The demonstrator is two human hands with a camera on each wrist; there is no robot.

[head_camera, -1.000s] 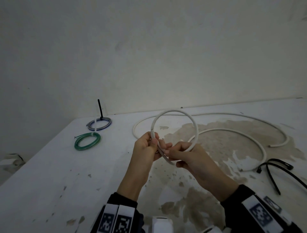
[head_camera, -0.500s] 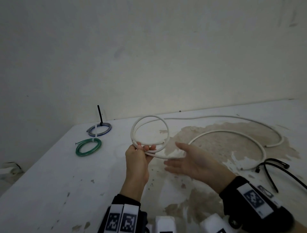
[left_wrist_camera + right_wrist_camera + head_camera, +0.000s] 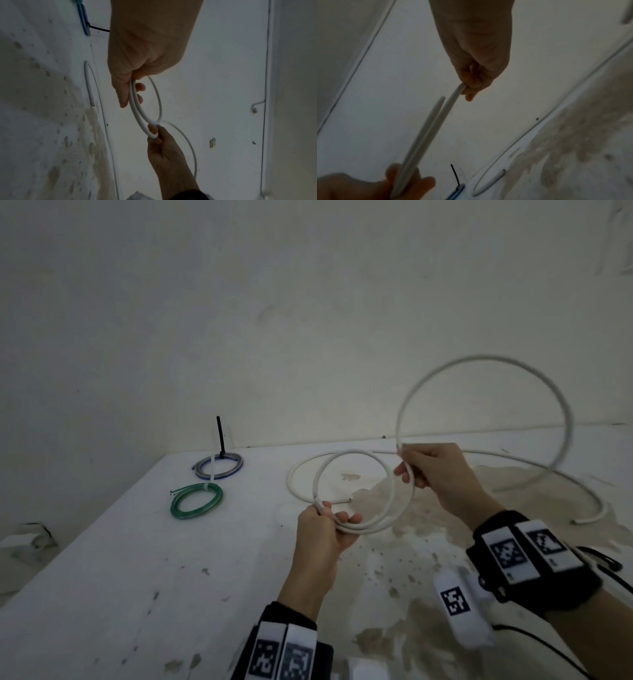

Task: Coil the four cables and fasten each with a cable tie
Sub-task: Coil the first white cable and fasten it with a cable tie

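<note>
A white cable is partly coiled into loops (image 3: 370,531) held above the table. My left hand (image 3: 330,517) grips the bottom of the loops, fingers curled round them (image 3: 133,94). My right hand (image 3: 407,470) pinches the cable at the coil's upper right (image 3: 465,89). From there a big blurred loop (image 3: 486,357) rises and the cable trails down to the table at the right. A green coil (image 3: 197,501) and a blue-grey coil (image 3: 217,468), each tied, lie at the far left; a black tie tail (image 3: 219,436) sticks up.
The white table (image 3: 137,577) has stained, peeling patches in the middle and right. More white cable (image 3: 294,484) curves on the table behind the hands. A black cable (image 3: 608,560) shows beside my right wristband. The wall stands close behind the table.
A second ago both hands held one loop together. Then the right hand let go and opened. Now it grips the cable again, further right, lifting a new large loop.
</note>
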